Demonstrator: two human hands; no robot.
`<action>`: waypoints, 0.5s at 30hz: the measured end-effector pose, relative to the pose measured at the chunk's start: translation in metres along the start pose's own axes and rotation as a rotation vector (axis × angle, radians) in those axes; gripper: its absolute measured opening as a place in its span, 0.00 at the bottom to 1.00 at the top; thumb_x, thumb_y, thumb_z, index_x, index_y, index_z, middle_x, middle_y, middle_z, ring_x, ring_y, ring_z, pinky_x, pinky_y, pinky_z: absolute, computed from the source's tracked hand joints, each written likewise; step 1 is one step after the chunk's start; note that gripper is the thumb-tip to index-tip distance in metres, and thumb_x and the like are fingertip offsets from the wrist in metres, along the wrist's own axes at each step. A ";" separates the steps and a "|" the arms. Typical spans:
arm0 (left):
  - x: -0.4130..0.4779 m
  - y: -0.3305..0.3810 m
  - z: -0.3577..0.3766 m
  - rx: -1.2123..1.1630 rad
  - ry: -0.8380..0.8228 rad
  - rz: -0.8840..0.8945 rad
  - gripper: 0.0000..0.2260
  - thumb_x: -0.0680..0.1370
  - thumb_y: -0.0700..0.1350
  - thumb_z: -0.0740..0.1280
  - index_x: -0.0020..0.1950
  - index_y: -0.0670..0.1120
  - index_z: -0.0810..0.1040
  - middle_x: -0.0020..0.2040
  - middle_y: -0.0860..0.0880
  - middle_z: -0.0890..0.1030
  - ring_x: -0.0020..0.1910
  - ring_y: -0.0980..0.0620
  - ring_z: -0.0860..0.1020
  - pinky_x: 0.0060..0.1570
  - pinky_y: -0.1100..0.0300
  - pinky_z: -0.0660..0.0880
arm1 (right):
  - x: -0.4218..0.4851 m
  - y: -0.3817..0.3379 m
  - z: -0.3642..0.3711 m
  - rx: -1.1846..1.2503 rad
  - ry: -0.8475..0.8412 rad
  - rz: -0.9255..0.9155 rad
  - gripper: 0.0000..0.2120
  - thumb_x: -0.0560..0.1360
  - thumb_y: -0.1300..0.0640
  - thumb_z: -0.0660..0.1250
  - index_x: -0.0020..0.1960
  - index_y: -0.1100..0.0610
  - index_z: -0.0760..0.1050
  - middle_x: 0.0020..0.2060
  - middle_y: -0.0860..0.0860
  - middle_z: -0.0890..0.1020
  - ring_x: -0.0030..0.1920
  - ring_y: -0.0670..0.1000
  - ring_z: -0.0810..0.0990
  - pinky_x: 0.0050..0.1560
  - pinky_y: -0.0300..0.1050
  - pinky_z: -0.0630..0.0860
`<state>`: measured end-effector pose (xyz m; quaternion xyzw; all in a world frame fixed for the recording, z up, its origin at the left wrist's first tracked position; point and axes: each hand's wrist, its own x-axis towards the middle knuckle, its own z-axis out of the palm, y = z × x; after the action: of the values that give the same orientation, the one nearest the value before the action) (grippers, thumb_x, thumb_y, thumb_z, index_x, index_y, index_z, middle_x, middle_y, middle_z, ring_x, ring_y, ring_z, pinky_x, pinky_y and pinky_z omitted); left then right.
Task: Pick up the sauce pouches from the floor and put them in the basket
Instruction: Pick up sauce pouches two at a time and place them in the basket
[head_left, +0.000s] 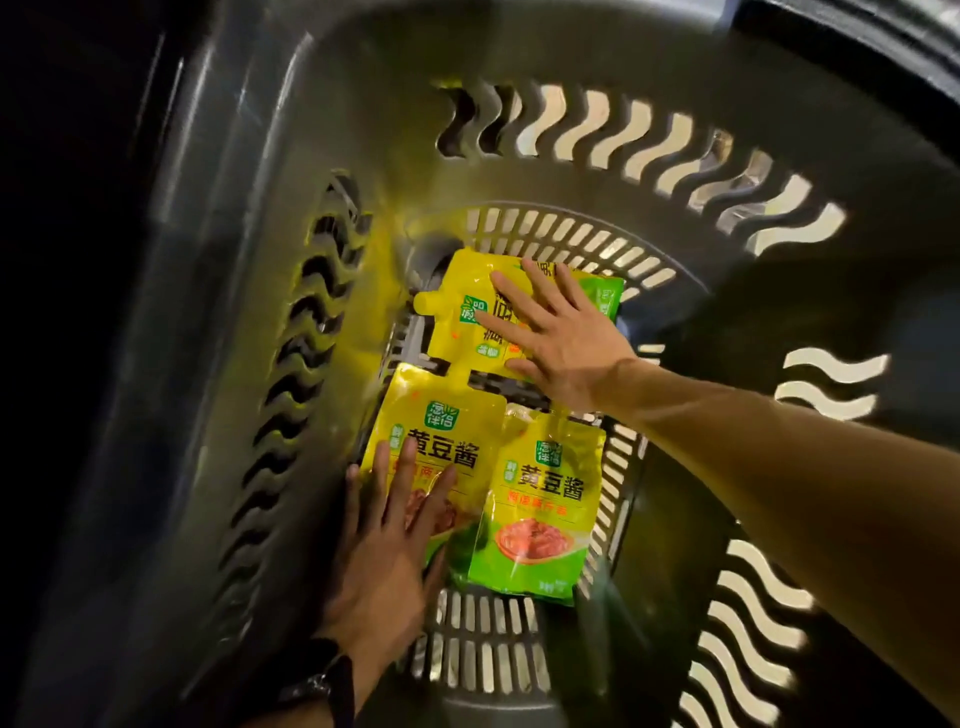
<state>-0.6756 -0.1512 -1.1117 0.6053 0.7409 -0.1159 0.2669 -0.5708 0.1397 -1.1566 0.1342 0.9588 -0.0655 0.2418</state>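
I look straight down into a deep grey plastic basket (322, 218) with wavy slots in its walls. Three yellow-and-green sauce pouches lie on its slotted bottom. The far pouch (462, 317) lies sideways with its spout to the left, and my right hand (550, 338) lies flat on it with the fingers spread. The near-left pouch (441, 441) has my left hand (389, 540) on its lower part, fingers straight. The near-right pouch (540, 499) lies untouched beside it, overlapping its edge.
The basket's walls rise steeply on all sides around my forearms. Its bottom grid (483, 644) shows bare in front of the pouches. A dark watch (322, 686) is on my left wrist. Outside the rim on the left it is black.
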 end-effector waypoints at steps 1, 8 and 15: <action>0.000 -0.002 0.001 0.008 0.001 0.009 0.30 0.81 0.61 0.46 0.81 0.50 0.55 0.81 0.36 0.49 0.79 0.33 0.48 0.71 0.30 0.59 | -0.001 0.002 -0.002 -0.011 -0.012 -0.010 0.30 0.81 0.37 0.46 0.80 0.41 0.39 0.80 0.52 0.38 0.78 0.62 0.35 0.77 0.65 0.41; 0.008 -0.001 -0.011 -0.018 -0.019 0.017 0.29 0.77 0.58 0.53 0.75 0.47 0.70 0.76 0.33 0.63 0.77 0.32 0.58 0.67 0.29 0.64 | -0.018 0.002 -0.023 0.034 -0.083 0.033 0.32 0.81 0.41 0.55 0.80 0.42 0.44 0.80 0.49 0.40 0.79 0.60 0.40 0.76 0.68 0.38; 0.051 0.027 -0.013 -0.076 0.066 -0.052 0.29 0.78 0.57 0.52 0.78 0.49 0.65 0.80 0.38 0.58 0.79 0.35 0.55 0.69 0.28 0.58 | 0.031 -0.015 -0.005 0.065 0.049 -0.055 0.29 0.81 0.39 0.42 0.80 0.41 0.44 0.81 0.50 0.46 0.80 0.60 0.47 0.76 0.67 0.45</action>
<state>-0.6590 -0.0959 -1.1239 0.5788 0.7687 -0.0746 0.2619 -0.6040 0.1329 -1.1663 0.1172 0.9650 -0.1000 0.2121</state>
